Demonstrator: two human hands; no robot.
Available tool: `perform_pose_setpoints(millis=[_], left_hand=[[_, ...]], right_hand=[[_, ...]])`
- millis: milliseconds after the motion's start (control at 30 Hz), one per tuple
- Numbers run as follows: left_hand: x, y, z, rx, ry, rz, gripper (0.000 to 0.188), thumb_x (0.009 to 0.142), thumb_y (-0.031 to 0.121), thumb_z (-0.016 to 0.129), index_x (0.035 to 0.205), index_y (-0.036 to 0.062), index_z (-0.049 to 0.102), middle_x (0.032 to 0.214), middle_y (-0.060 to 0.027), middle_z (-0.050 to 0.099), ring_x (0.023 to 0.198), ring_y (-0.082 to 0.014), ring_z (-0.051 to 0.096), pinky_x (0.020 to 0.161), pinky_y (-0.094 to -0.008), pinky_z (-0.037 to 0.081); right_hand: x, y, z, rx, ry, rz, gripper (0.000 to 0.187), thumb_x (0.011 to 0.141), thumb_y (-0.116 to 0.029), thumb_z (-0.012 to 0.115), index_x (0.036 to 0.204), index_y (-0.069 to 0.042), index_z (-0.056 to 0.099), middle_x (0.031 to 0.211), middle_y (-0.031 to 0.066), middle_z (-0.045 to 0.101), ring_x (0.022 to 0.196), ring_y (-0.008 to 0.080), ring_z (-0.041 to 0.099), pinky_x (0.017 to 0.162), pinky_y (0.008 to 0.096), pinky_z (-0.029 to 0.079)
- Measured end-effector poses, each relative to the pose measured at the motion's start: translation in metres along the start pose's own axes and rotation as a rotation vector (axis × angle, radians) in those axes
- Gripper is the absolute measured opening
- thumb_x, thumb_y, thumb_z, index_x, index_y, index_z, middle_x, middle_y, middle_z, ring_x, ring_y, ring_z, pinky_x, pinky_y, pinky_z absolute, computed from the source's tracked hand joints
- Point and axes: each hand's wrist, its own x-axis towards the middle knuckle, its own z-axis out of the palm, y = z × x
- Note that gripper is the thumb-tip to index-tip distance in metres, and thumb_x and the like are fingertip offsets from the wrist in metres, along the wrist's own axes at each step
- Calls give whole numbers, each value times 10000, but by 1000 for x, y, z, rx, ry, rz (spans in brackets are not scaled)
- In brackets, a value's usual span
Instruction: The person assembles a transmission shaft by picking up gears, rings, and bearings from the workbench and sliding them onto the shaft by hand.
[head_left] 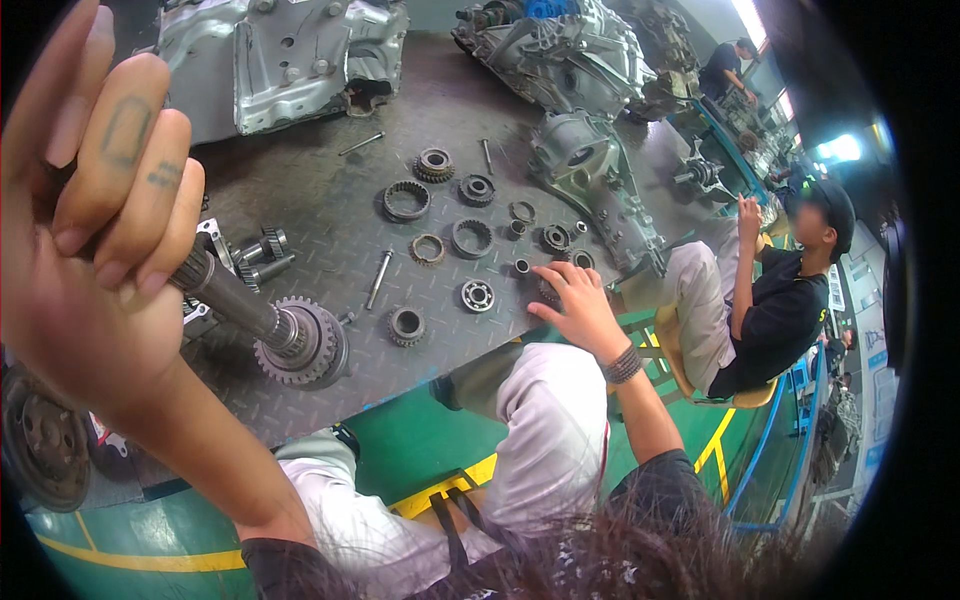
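Note:
My left hand [120, 220] is raised close to the camera, its lower fingers curled round the upper end of a splined gear shaft [235, 298]. The shaft slants down to a large toothed gear [300, 342] near the table's front edge. My right hand [580, 312], with a dark band at the wrist, reaches over the table with fingers apart. Its thumb and fingertips come down around a small dark gear [548, 291], mostly hidden under the hand. Beside the fingertips stands a small bushing [522, 267]. A ball bearing [478, 295] lies left of the thumb.
Several gears and rings, among them a toothed ring [406, 201], lie on the metal table [330, 210]. Bolts [379, 279] lie among them. Large castings [570, 60] stand at the back. At right a seated person [770, 300] is close by; green floor [420, 440] shows below.

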Motion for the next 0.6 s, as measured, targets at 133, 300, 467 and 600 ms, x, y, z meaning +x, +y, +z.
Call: perform_pose_setpoints(millis=[133, 300, 467, 600], left_hand=[[-19, -27, -1, 927, 241, 170, 484, 1120, 250, 364, 1452, -71, 510, 1022, -102, 745, 498, 11, 526, 377, -113, 421], [0, -3, -12, -192, 43, -193, 511, 1131, 296, 358, 1473, -67, 468, 830, -5, 614, 450, 11, 380, 347, -121, 331], [-1, 10, 6, -352, 112, -282, 482, 1127, 260, 377, 1475, -65, 453, 681, 49, 368, 443, 2, 247, 325, -144, 236], [-3, 26, 30, -185, 131, -182, 458, 1111, 200, 370, 1438, -82, 521, 649, 59, 362, 423, 17, 238, 334, -134, 244]], right_hand=[[-8, 21, -2, 76, -3, 31, 464, 927, -323, 734, 1332, -113, 648, 1257, 97, 638, 1180, 299, 590, 1094, 424, 391], [4, 9, -12, 1176, 213, 308, 416, 1087, -325, 527, 1389, -51, 609, 1135, 41, 682, 965, 136, 619, 924, 317, 502], [15, 8, -26, 2256, -131, 287, 414, 1110, -385, 428, 1262, -63, 638, 1011, 49, 677, 764, 135, 561, 685, 282, 459], [15, -10, -21, 435, 140, 204, 259, 950, -311, 703, 1125, -122, 676, 1054, 71, 631, 902, 271, 651, 753, 396, 535]])
